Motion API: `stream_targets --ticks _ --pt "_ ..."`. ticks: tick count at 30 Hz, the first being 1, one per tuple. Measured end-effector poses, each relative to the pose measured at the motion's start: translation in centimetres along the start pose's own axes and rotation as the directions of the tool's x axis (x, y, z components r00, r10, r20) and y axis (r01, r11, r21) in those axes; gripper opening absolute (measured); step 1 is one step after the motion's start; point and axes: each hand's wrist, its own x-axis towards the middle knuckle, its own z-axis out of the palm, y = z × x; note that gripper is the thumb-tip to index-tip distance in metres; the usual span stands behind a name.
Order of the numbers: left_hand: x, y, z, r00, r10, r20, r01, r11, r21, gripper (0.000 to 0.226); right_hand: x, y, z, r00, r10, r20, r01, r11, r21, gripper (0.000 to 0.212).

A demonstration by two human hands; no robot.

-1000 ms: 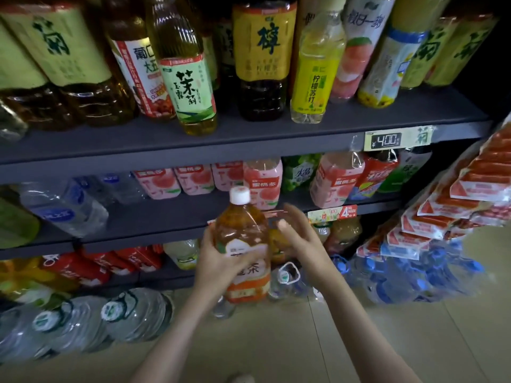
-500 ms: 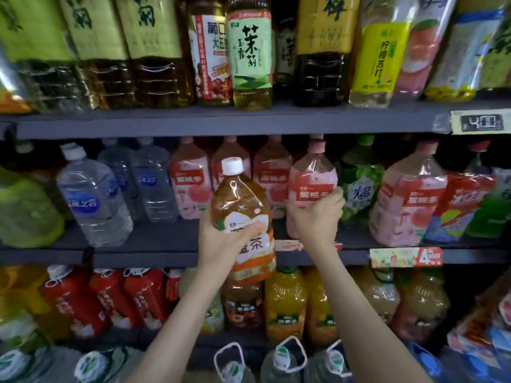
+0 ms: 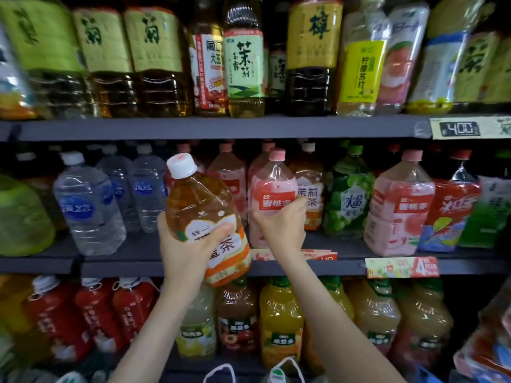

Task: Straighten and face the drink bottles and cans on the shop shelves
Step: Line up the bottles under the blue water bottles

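Tea bottle (image 3: 204,217): large, full, likely heavy, slick; left hand (image 3: 185,244) gripped its waist; right hand (image 3: 279,225) clasped peach bottle (image 3: 273,197).

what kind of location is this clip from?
Most likely a small shop's drinks aisle. Grey shelves in tiers are packed with large bottled teas, water and juices; price tags are clipped to the shelf edges; a promo tag hangs on the middle shelf. Each hand holds a bottle.
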Motion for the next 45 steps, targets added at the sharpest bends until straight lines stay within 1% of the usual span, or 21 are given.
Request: stream_targets --ticks 5,8,10,11,13,15,17,18,21,24,26,27,28,30,32,33,35,37,41,44,45 --pt "0.8 -0.4 -1.4 0.999 0.037 0.013 -0.036 0.999 -0.009 0.095 0.5 -0.7 1.5 1.000 -0.020 -0.007 0.019 0.992 -0.126 0.098" --pt "0.6 -0.5 -0.6 0.997 0.039 0.064 -0.041 0.999 0.018 0.089 1.3 0.3 0.9 0.991 -0.086 0.098 0.096 0.990 -0.102 0.096" --pt "-0.4 -0.4 0.7 0.991 0.069 0.113 -0.073 0.997 0.036 0.082 1.5 1.6 -0.6 0.971 -0.088 0.220 0.064 0.992 0.112 0.086" --pt "-0.9 -0.4 1.4 0.986 0.092 0.141 -0.099 0.994 0.043 0.078 1.2 2.0 -2.0 0.961 -0.099 0.259 0.029 0.965 0.261 0.079" --pt "-1.8 -0.7 3.2 0.970 0.151 0.189 -0.165 0.985 0.057 0.087 0.2 2.8 -5.8 0.942 -0.204 0.266 0.052 0.872 0.486 0.064" --pt "-2.6 -1.3 5.1 0.949 0.224 0.223 -0.238 0.970 0.037 0.096 -0.9 3.4 -9.6 0.866 -0.379 0.326 0.124 0.795 0.594 0.065" --pt "-3.3 -1.4 7.3 0.923 0.281 0.262 -0.285 0.958 -0.025 0.095 -1.5 4.1 -11.8 0.758 -0.491 0.429 0.158 0.777 0.610 0.075" --pt "-3.6 -1.3 8.5 0.900 0.317 0.299 -0.317 0.947 -0.051 0.095 -1.5 4.5 -12.6 0.741 -0.503 0.444 0.162 0.776 0.609 0.080" --pt "-3.5 -1.3 11.4 0.784 0.399 0.475 -0.420 0.905 -0.067 0.097 -0.5 6.0 -14.1 0.813 -0.448 0.372 0.179 0.800 0.572 0.089" --pt "-2.1 -0.6 13.3 0.645 0.291 0.706 -0.432 0.901 0.023 0.097 1.0 7.4 -15.3 0.878 -0.391 0.277 0.221 0.843 0.491 0.067" --pt "-1.1 -0.4 14.2 0.540 0.204 0.817 -0.529 0.837 0.140 0.091 2.1 8.4 -15.2 0.908 -0.350 0.230 0.230 0.876 0.425 0.051" --pt "-0.8 -0.4 14.4 0.510 0.161 0.845 -0.591 0.779 0.209 0.092 2.6 8.8 -15.1 0.916 -0.336 0.217 0.233 0.889 0.395 0.049" --pt "-0.6 -0.4 14.5 0.513 0.109 0.851 -0.641 0.709 0.296 0.094 2.8 9.0 -14.8 0.920 -0.330 0.209 0.238 0.897 0.372 0.051" --pt "-0.4 -0.5 14.3 0.570 0.076 0.818 -0.712 0.543 0.446 0.097 3.0 9.3 -14.1 0.927 -0.325 0.185 0.250 0.907 0.340 0.053" --pt "-0.5 -0.6 13.9 0.630 0.226 0.743 -0.760 0.379 0.528 0.093 2.8 9.1 -13.0 0.935 -0.313 0.169 0.250 0.916 0.314 0.055" --pt "-0.5 -0.8 13.8 0.642 0.310 0.701 -0.764 0.342 0.548 0.088 2.8 8.9 -12.4 0.941 -0.293 0.171 0.231 0.922 0.311 0.056" --pt "-0.2 -1.5 13.4 0.640 0.461 0.614 -0.766 0.326 0.554 0.075 2.9 8.3 -11.2 0.945 -0.270 0.186 0.208 0.932 0.297 0.058" --pt "0.2 -2.2 12.7 0.661 0.508 0.552 -0.744 0.352 0.568 0.067 3.4 7.6 -10.3 0.946 -0.264 0.188 0.206 0.937 0.281 0.054" --pt "0.9 -3.6 11.3 0.776 0.398 0.489 -0.629 0.430 0.648 0.065 5.3 6.9 -8.9 0.974 -0.154 0.166 0.103 0.953 0.284 0.042" --pt "0.9 -4.8 11.2 0.738 0.378 0.559 -0.673 0.362 0.645 0.066 5.2 7.1 -8.5 0.973 -0.116 0.200 0.056 0.958 0.283 0.049" --pt "0.9 -5.1 11.2 0.741 0.386 0.549 -0.670 0.362 0.648 0.069 4.9 7.2 -8.6 0.969 -0.109 0.223 0.042 0.958 0.285 0.052"
